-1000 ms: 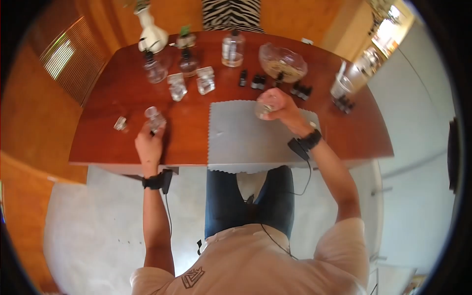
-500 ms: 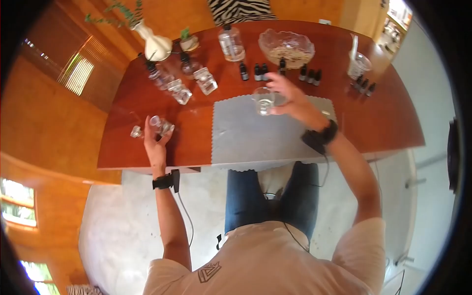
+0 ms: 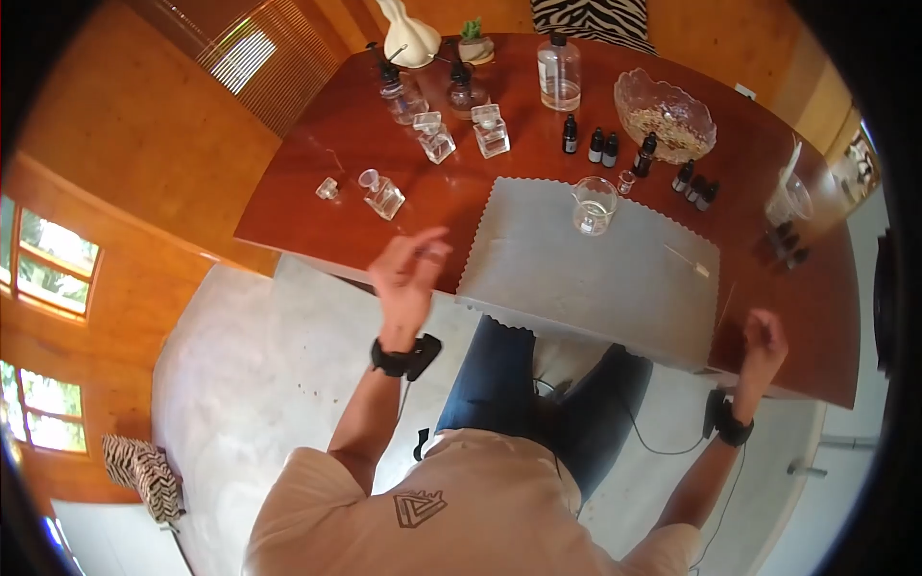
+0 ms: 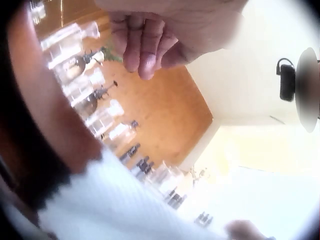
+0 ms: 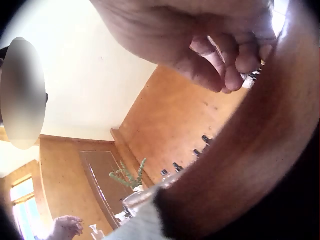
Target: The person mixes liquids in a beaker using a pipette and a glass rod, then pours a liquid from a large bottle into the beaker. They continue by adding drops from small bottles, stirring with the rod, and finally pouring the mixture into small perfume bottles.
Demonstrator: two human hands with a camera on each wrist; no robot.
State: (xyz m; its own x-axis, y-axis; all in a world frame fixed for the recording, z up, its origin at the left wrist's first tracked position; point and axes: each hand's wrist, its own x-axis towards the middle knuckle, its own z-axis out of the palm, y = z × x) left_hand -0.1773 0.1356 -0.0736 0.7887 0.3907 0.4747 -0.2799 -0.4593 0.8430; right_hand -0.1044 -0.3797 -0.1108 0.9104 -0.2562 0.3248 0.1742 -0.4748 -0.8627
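Note:
Both hands hold nothing, their fingers loosely bent. My left hand (image 3: 408, 278) hovers by the table's front edge, left of the grey mat (image 3: 586, 278); its relaxed fingers (image 4: 145, 60) show in the left wrist view. Beyond it stands a small square glass bottle (image 3: 387, 200) with a clear funnel (image 3: 369, 179) in its neck, and a glass stopper (image 3: 327, 188) lies to its left. My right hand (image 3: 765, 346) is at the front edge, right of the mat. A glass beaker (image 3: 594, 213) with a little clear liquid stands on the mat's far part.
Two stoppered square bottles (image 3: 492, 139) stand at the back left, near dark-topped bottles (image 3: 468, 96). A large clear bottle (image 3: 559, 82), a glass bowl (image 3: 667, 120) and several black dropper bottles (image 3: 570, 136) line the back. A cup (image 3: 789, 204) stands far right.
My right hand has let go of the beaker, now standing on the mat, and moved right and back to the edge. My left hand has left the small bottle and drawn back. The head view has shifted.

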